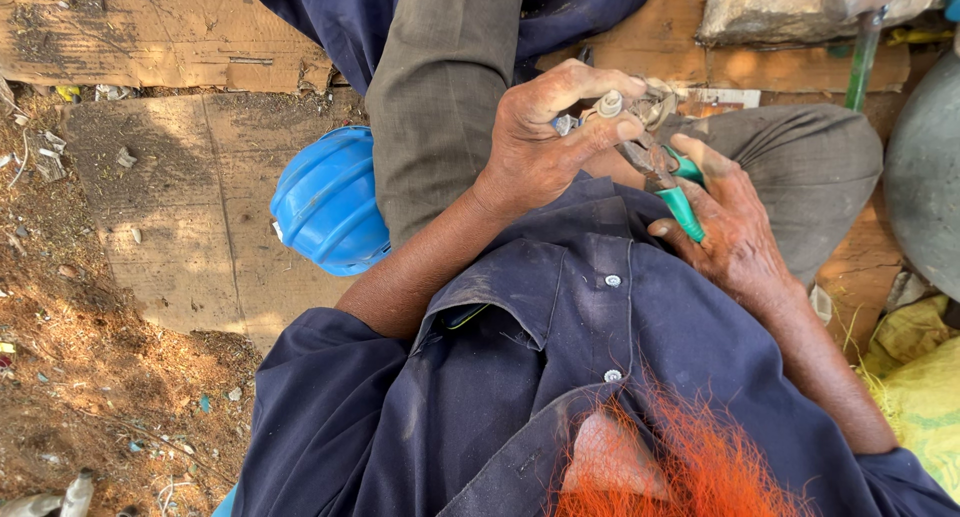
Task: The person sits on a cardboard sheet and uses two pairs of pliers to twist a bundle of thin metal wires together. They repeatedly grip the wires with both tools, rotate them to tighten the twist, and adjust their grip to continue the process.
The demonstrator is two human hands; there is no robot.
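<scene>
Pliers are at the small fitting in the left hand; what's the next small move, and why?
Probably squeeze the green-handled pliers: the right hand grips their handles, the nose sits at the small fitting that the left hand pinches steady.

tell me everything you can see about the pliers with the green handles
The pliers have dull grey metal jaws, worn and grimy, and two handles sleeved in bright green plastic. They lie slanted, jaws up-left, handles down-right. The right hand wraps the handles, one sleeve showing between its fingers. The jaws point at a small metal fitting pinched in the left hand, above the person's lap. Whether the jaws bite it is hidden.
</scene>
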